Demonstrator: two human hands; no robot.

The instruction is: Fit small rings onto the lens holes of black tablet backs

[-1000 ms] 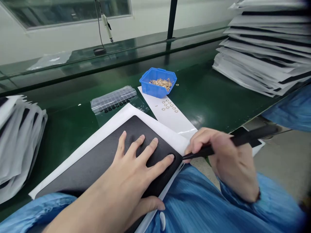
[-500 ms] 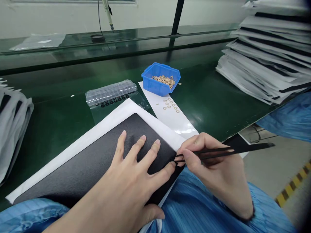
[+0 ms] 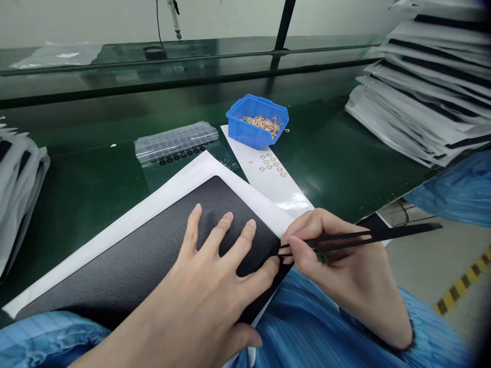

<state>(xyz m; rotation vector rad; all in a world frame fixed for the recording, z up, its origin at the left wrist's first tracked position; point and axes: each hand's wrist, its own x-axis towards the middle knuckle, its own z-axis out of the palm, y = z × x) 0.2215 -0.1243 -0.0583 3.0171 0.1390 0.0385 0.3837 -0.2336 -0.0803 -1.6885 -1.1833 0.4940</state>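
My left hand [image 3: 217,271] lies with its fingers spread on a black textured panel [image 3: 153,245], which rests on a white sheet [image 3: 95,232]. My right hand [image 3: 337,260] is closed around black tweezers [image 3: 395,232], their handle end pointing right. The tweezer tips meet the panel's right edge, close to a left fingertip. Whatever sits between the tips is too small and too covered to make out.
A blue bin [image 3: 251,133] of small brass-coloured tabs stands behind, with several ring-shaped tabs [image 3: 272,164] on a white strip before it. Clear film [image 3: 176,140] with black rings lies left of it. Stacks of wrapped panels rise at right [image 3: 422,102] and left [image 3: 23,189].
The view has shifted slightly. Both hands, the tweezers and the panel keep nearly the same positions relative to one another.
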